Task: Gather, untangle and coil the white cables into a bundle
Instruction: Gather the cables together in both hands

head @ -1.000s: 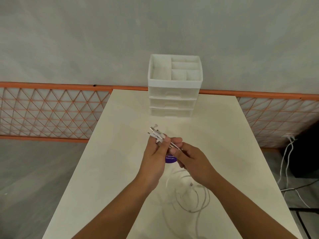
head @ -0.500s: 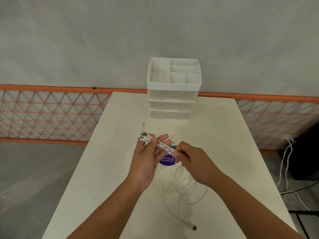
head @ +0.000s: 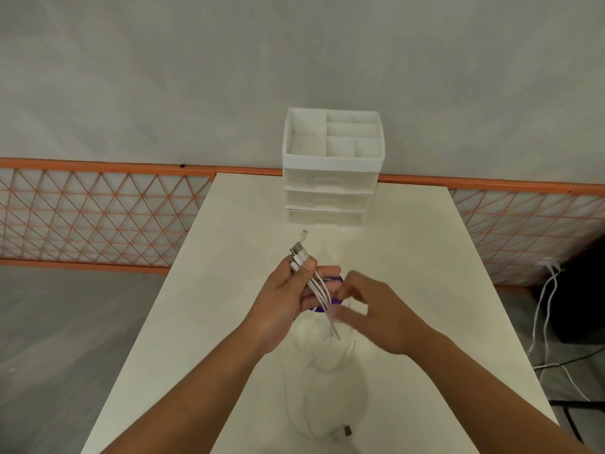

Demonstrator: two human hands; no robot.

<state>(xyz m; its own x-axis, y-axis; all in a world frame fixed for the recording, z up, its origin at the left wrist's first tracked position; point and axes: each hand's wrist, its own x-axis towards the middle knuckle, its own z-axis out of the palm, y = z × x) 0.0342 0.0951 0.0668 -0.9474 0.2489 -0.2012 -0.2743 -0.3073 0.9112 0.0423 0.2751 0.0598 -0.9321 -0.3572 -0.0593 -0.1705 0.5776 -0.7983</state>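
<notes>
Above the middle of the surface (head: 229, 322), the plug ends of the white cables (head: 319, 291) are pinched in the left hand (head: 288, 296), their length trailing nearward, just beside the blurred, loosely curled right hand (head: 373, 309), whose grip cannot be told.

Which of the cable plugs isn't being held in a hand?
The plug lying on the table nearest the camera. The other plugs stick out together above the left hand.
</notes>
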